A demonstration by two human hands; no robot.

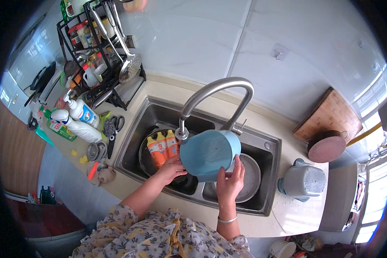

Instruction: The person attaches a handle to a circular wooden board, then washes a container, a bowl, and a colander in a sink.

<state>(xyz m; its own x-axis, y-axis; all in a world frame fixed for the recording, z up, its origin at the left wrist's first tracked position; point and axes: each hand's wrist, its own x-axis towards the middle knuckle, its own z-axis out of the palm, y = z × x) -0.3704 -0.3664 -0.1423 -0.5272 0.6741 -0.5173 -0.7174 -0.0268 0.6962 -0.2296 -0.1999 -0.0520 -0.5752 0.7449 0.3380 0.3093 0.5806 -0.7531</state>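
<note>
A light-blue plastic drain basket [210, 152] with a perforated section is tilted beneath the tap's spout [182, 132], over the sink divider. My left hand [172, 170] grips its near left edge, with the fingertips partly hidden beneath it. On the near right side, my right hand [230, 182] holds the rim, fingers up along the wall. In the left basin, three orange bottles [157, 151] with yellow caps lie in a dark round pan [143, 158]. Partly covered by the basket and my right hand, a round grey metal pan [252, 182] sits in the right basin.
Beyond the sink's right rim stands a grey basket [304, 180] on a blue one. A wooden cutting board [331, 116] and a brown pot [327, 146] lean at the back right. Pump bottles [81, 112], scissors [119, 124] and a spice rack [99, 56] occupy the left.
</note>
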